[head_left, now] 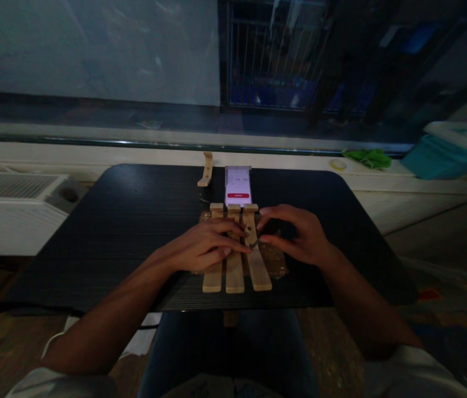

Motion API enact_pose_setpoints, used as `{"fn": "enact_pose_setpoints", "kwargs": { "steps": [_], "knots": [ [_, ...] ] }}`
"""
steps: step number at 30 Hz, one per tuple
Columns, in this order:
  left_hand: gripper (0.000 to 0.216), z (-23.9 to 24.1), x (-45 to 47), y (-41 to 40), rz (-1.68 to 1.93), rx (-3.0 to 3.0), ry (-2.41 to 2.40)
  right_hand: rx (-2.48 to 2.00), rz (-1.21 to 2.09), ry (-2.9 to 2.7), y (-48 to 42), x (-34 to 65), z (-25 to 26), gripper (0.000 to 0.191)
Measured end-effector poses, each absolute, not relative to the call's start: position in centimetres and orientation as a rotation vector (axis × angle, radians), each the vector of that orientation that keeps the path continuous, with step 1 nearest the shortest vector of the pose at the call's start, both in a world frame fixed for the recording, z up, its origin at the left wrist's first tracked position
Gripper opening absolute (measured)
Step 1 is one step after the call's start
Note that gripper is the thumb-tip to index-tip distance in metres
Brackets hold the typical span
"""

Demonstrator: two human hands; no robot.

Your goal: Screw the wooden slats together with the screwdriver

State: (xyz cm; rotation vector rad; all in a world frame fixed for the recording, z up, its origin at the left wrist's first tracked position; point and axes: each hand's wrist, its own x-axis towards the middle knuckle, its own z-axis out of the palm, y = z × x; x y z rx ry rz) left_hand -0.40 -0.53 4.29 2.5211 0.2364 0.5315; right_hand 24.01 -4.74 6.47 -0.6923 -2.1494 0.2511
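Three pale wooden strips with raised far ends lie side by side: a left strip (212, 281), a middle strip (234, 281) and a right strip (261, 275). My left hand (206, 246) rests across them, palm down with fingers stretched out, its index fingertip on the right strip. My right hand (303, 235) comes in from the right, curved, with thumb and forefinger apart. Its thumb tip is at a small thin dark metal piece (255, 242) on the right strip; the exact kind is unclear. A dark round hole (248, 228) shows farther up that strip.
Beneath the strips lies crinkled brownish wrap (277, 260) on the black table (92, 237). Beyond them are a lit phone (238, 188) and another hooked wooden piece (206, 170). The sill holds a green cloth (368, 158), a tape roll (337, 165) and a teal tub (436, 155).
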Motion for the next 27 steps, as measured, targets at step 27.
{"fn": "enact_pose_setpoints", "kwargs": {
  "steps": [27],
  "knots": [
    [0.038,4.4,-0.4,-0.5,0.523,2.538,0.229,-0.863,0.228,-2.155,-5.1,23.8,7.5,0.038]
  ]
}}
